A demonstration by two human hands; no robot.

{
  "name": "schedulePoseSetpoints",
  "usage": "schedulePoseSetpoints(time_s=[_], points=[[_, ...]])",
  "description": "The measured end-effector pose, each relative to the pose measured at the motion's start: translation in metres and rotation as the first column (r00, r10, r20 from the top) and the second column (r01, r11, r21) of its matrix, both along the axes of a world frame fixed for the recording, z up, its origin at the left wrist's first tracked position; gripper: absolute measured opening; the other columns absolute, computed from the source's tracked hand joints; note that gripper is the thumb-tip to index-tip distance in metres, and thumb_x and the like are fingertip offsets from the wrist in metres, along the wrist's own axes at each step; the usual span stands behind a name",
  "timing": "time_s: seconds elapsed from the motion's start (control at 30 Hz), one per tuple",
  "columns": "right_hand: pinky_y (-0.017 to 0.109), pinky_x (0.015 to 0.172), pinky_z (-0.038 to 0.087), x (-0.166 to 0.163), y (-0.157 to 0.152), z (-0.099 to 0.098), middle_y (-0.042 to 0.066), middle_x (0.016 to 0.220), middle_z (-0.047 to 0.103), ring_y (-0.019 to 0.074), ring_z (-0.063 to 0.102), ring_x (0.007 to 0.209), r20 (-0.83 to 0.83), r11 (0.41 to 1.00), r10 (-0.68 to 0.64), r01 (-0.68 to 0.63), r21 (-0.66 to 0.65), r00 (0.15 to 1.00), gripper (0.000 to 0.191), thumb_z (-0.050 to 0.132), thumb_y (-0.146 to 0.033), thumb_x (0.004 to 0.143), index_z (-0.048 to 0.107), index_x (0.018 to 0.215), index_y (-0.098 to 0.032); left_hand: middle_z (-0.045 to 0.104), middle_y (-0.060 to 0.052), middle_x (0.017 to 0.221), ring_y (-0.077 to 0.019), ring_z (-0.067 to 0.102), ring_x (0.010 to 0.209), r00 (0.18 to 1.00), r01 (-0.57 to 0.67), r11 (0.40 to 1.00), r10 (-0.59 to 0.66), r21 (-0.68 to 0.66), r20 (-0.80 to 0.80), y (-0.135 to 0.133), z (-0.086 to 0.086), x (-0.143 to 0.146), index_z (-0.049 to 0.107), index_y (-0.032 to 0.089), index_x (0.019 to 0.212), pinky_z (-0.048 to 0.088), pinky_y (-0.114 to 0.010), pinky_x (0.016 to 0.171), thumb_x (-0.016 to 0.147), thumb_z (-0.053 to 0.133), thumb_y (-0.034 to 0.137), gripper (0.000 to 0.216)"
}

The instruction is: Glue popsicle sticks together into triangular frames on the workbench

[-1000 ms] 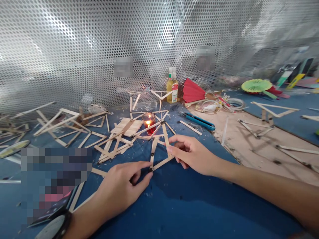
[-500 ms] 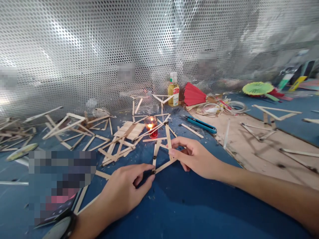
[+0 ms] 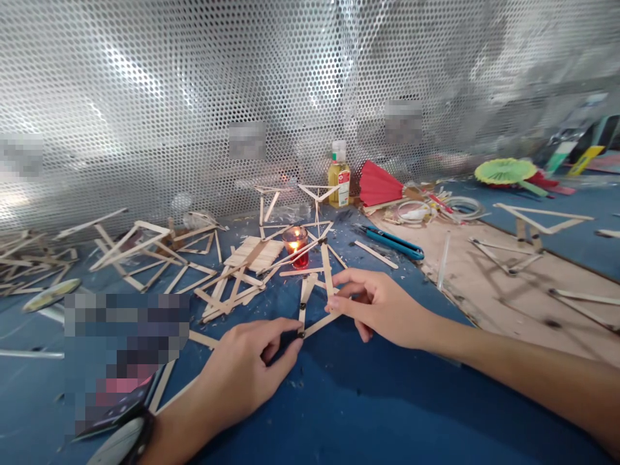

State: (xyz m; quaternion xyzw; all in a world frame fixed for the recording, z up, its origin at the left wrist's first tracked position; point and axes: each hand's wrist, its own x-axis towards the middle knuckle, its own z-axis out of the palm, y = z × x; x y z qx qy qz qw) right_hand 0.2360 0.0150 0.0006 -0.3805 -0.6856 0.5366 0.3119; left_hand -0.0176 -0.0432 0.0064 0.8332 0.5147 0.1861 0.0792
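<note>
A small frame of popsicle sticks [image 3: 318, 325] with dark blobs at its joints stands on the blue tabletop [image 3: 339, 400]. My left hand [image 3: 249, 361] pinches its near corner, thumb and forefinger closed around a dark joint. At the right corner, my right hand [image 3: 375, 303] has thumb and fingertips closed on the frame, beside a stick [image 3: 327, 268] that leans upward. The exact grip there is partly hidden by the fingers. Just beyond the frame, a lit candle in a red glass [image 3: 299, 258] has a loose stick lying in front of it.
Stick frames [image 3: 140, 245] crowd the left, near a flat stick panel [image 3: 254, 253]. Behind the candle are a bottle of yellow liquid [image 3: 338, 177] and a red paper fan [image 3: 380, 184]. A blue utility knife [image 3: 394, 241] lies by the pale board [image 3: 450, 258]. Perforated metal sheeting rises behind.
The whole view has shifted slightly, so things appear a little farther right. Both hands keep their places on the stick frame.
</note>
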Motion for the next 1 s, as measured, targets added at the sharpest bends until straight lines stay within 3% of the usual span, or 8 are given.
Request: schedulePoseSetpoints(time_s=[0.17, 0.5, 1.0], points=[[0.02, 0.041, 0.043, -0.0006, 0.0007, 0.0005, -0.001, 0.072, 0.068, 0.0086, 0.056, 0.042, 0.012, 1.0, -0.001, 0.001, -0.016, 1.0, 0.027, 0.065, -0.043, 0.095, 0.064, 0.113, -0.024, 0.049, 0.008, 0.054, -0.0091, 0.046, 0.047, 1.0, -0.006, 1.0, 0.006, -0.006, -0.005, -0.0003, 0.0011, 0.0011, 0.075, 0.026, 0.109, 0.035, -0.02, 0.049, 0.094, 0.059, 0.033, 0.023], [0.019, 0.04, 0.043, -0.0031, -0.0011, 0.0084, -0.001, 0.078, 0.068, 0.0064, 0.056, 0.039, 0.05, 0.999, -0.034, 0.033, 0.021, 0.998, 0.026, 0.068, -0.043, 0.092, 0.069, 0.108, -0.023, 0.05, 0.008, 0.056, -0.0096, 0.048, 0.049, 1.0, 0.002, 1.0, -0.002, -0.03, 0.0, -0.0005, 0.0001, 0.0, 0.074, 0.026, 0.111, 0.037, -0.021, 0.052, 0.095, 0.058, 0.033, 0.023], [0.019, 0.039, 0.044, -0.0019, 0.0021, 0.0046, 0.002, 0.083, 0.074, 0.0069, 0.056, 0.039, 0.002, 0.999, -0.004, 0.004, -0.042, 1.0, 0.032, 0.066, -0.044, 0.094, 0.062, 0.119, -0.024, 0.053, 0.007, 0.058, -0.01, 0.051, 0.051, 1.0, 0.005, 0.999, -0.005, -0.049, 0.0, 0.0011, 0.0001, 0.0004, 0.074, 0.026, 0.111, 0.038, -0.021, 0.054, 0.096, 0.056, 0.033, 0.024]])
